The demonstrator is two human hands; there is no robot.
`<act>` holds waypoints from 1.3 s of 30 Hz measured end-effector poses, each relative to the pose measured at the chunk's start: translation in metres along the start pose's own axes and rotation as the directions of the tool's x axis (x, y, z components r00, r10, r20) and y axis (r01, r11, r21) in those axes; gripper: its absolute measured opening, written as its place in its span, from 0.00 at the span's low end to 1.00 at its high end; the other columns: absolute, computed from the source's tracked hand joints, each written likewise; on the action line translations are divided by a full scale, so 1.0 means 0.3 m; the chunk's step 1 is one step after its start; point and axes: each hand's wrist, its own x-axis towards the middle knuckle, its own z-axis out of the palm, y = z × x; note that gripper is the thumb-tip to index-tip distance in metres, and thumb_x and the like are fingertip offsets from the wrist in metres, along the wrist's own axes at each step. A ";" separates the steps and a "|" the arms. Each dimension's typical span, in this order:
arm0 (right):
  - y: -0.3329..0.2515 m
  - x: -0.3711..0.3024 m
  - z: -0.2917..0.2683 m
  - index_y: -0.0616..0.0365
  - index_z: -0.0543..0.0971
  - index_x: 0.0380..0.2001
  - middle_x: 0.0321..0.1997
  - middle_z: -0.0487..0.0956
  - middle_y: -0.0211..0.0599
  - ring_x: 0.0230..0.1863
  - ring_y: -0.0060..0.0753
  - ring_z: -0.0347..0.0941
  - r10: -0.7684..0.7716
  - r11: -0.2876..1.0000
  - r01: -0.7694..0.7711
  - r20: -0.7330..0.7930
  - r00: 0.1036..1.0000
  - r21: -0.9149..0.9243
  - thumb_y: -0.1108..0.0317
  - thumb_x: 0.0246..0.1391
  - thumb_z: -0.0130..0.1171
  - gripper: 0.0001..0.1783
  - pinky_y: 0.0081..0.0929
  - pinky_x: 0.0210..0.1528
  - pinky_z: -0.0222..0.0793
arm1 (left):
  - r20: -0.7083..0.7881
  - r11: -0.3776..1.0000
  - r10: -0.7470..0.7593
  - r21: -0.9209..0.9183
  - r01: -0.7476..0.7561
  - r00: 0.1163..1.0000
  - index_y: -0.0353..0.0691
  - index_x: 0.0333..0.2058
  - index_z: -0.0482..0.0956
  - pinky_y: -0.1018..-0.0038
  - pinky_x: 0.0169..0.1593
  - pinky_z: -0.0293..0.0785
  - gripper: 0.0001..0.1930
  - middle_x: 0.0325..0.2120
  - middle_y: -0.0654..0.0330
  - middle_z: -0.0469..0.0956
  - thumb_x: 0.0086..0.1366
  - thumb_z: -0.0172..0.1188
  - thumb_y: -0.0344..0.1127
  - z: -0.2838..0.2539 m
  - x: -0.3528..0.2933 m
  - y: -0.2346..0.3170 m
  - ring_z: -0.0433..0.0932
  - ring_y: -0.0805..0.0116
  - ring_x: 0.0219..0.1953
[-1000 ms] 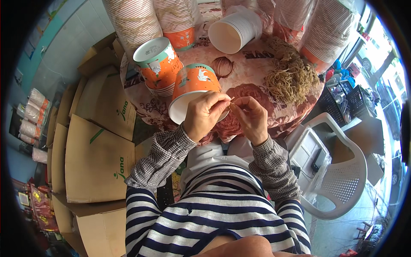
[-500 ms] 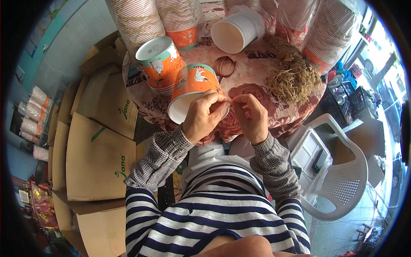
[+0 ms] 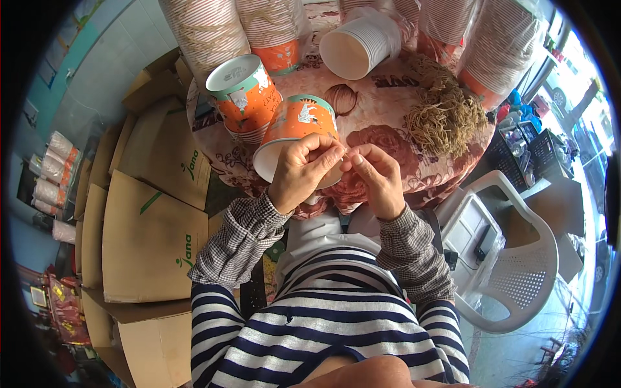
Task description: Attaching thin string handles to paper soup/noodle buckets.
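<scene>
The fingers of the left hand [image 3: 294,173] and the right hand [image 3: 385,186] meet at their tips. In each hand, the thumb and first finger are squeezed close, and they seem to pinch a tiny bit [image 3: 345,156] between them. It is too small for me to tell what it is. An orange cup [image 3: 284,126] lies tipped just to the left, its open end to the near side. The left hand covers part of it, so I cannot tell if they touch. A stack of orange cups [image 3: 242,110] is upside down farther left. A brown pile of string [image 3: 446,123] is on the right of the worktop [image 3: 378,103]. I think the step now is small, fiddly finger work. The next move seems to call for a tight pinch and slow hands, with no bump to the cup.
</scene>
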 end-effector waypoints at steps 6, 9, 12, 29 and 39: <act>0.028 0.025 -0.002 0.60 0.76 0.37 0.30 0.78 0.31 0.27 0.20 0.74 0.130 0.962 -0.147 0.087 0.988 0.231 0.64 0.62 0.55 0.10 0.17 0.26 0.71 | -0.006 0.985 0.086 0.153 -0.084 0.996 0.32 0.35 0.77 0.82 0.33 0.76 0.05 0.28 0.62 0.81 0.65 0.58 0.29 -0.004 -0.005 0.009 0.79 0.78 0.30; 0.034 0.027 0.005 0.60 0.76 0.37 0.30 0.78 0.32 0.26 0.21 0.75 0.139 0.932 -0.172 0.125 0.982 0.319 0.64 0.62 0.55 0.09 0.18 0.24 0.71 | -0.003 0.961 0.171 0.221 -0.166 0.985 0.31 0.35 0.77 0.80 0.33 0.76 0.05 0.28 0.60 0.80 0.65 0.58 0.28 -0.005 -0.008 0.008 0.80 0.77 0.30; 0.028 0.031 0.013 0.60 0.76 0.37 0.31 0.79 0.33 0.26 0.20 0.75 0.151 0.889 -0.206 0.163 0.975 0.408 0.65 0.62 0.55 0.09 0.17 0.24 0.72 | -0.017 0.948 0.226 0.233 -0.215 0.974 0.31 0.35 0.76 0.79 0.33 0.76 0.05 0.28 0.59 0.79 0.64 0.59 0.28 -0.011 -0.005 -0.009 0.80 0.75 0.29; 0.063 0.039 0.053 0.56 0.76 0.37 0.30 0.78 0.28 0.27 0.16 0.73 0.154 0.902 -0.180 0.096 0.983 0.392 0.67 0.61 0.56 0.06 0.15 0.24 0.70 | 0.213 0.417 0.495 0.792 -0.446 0.842 0.37 0.33 0.75 0.67 0.32 0.74 0.04 0.29 0.58 0.72 0.58 0.60 0.24 -0.067 -0.008 0.075 0.78 0.58 0.30; 0.088 0.050 0.069 0.58 0.72 0.39 0.33 0.78 0.32 0.32 0.22 0.77 0.164 0.872 -0.235 0.196 0.967 0.429 0.66 0.63 0.54 0.07 0.18 0.27 0.74 | 0.174 0.606 0.456 0.657 -0.448 0.872 0.36 0.32 0.76 0.69 0.32 0.73 0.05 0.28 0.58 0.72 0.57 0.62 0.24 -0.112 0.021 0.067 0.76 0.60 0.29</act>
